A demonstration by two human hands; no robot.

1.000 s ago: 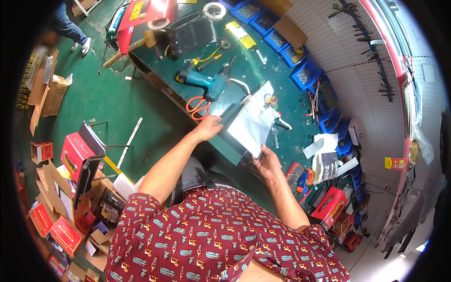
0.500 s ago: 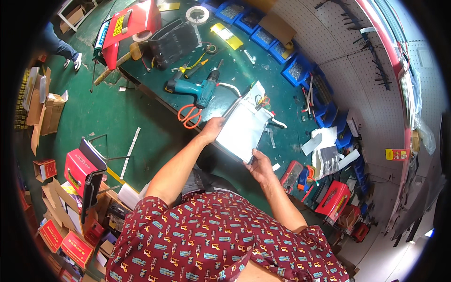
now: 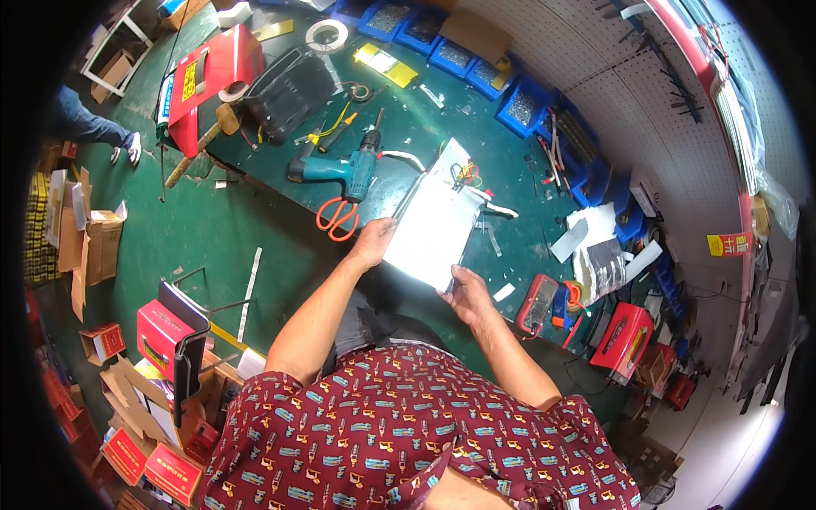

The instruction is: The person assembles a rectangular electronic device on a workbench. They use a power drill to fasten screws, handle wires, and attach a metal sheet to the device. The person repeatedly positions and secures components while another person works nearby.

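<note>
A flat white rectangular pack (image 3: 432, 231) with thin coloured wires (image 3: 466, 174) at its far end is held over the near edge of the green workbench (image 3: 293, 200). My left hand (image 3: 374, 241) is closed on its left edge, and my right hand (image 3: 467, 294) grips its near right corner. White-sleeved leads (image 3: 501, 210) come out of the far end. Just left of the pack lie a teal cordless drill (image 3: 360, 170) and scissors with orange handles (image 3: 338, 218). The pack's underside is hidden.
Blue bins of small hardware (image 3: 522, 110) line the far edge. A mallet (image 3: 226, 119), a black case (image 3: 289, 93) and a red metal housing (image 3: 223, 72) sit at far left. A red multimeter (image 3: 536, 303) lies right. Cartons (image 3: 102, 242) and a person's legs (image 3: 93, 123) are left.
Both hands keep their hold on the pack. It has shifted slightly left in view, and the bench items have moved left too, as the view turned a little.
</note>
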